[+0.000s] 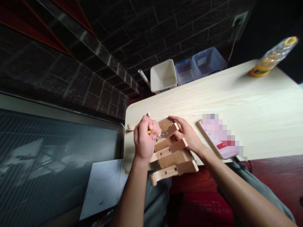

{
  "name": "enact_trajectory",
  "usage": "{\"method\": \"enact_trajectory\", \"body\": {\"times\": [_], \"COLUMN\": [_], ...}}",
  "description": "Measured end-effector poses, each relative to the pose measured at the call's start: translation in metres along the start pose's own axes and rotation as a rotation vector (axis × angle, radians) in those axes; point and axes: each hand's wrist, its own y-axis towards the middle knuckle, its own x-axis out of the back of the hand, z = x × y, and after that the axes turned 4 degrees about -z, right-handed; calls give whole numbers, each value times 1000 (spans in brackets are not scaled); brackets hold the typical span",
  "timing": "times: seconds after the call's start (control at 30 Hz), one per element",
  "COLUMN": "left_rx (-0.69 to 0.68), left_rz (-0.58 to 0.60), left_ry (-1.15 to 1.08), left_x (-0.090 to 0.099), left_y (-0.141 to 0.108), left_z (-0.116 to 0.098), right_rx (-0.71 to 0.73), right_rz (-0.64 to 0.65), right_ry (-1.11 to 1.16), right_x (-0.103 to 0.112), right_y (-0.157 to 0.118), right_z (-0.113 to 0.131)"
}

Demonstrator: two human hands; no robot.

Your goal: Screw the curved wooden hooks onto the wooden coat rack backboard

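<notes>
A wooden piece (174, 157) with several curved wooden strips across it lies at the table's near left edge. My left hand (145, 135) is closed around a small tool with a yellow and dark handle (149, 130); its metal tip meets the upper strip, near a hole. On the right side of the wooden piece, my right hand (187, 132) grips the edge beside the upper strips, thumb and fingers partly hidden behind the wood. Another curved wooden strip (131, 127) shows on the table behind my left hand.
A pink box (220, 138), partly pixelated, lies right of my right hand on the pale table (213, 97). A clear bottle with yellow ends (272, 58) stands at the far right. Behind the table are a white bin (163, 75) and blue-tinted plastic boxes (208, 61).
</notes>
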Motion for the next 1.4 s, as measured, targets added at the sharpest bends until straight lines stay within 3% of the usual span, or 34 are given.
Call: {"method": "enact_trajectory", "body": {"times": [0.87, 1.13, 1.4], "left_rx": [211, 169, 238], "left_rz": [181, 63, 85], "left_ry": [-15, -71, -79], "left_x": [-1, -11, -3], "left_y": [20, 19, 24], "left_z": [-5, 0, -1], "right_rx": [10, 14, 17], "right_rz": [-18, -22, 7], "right_ry": [-37, -31, -57], "right_x": [-2, -2, 0], "right_y": [1, -1, 1], "right_z": [-2, -1, 0]}}
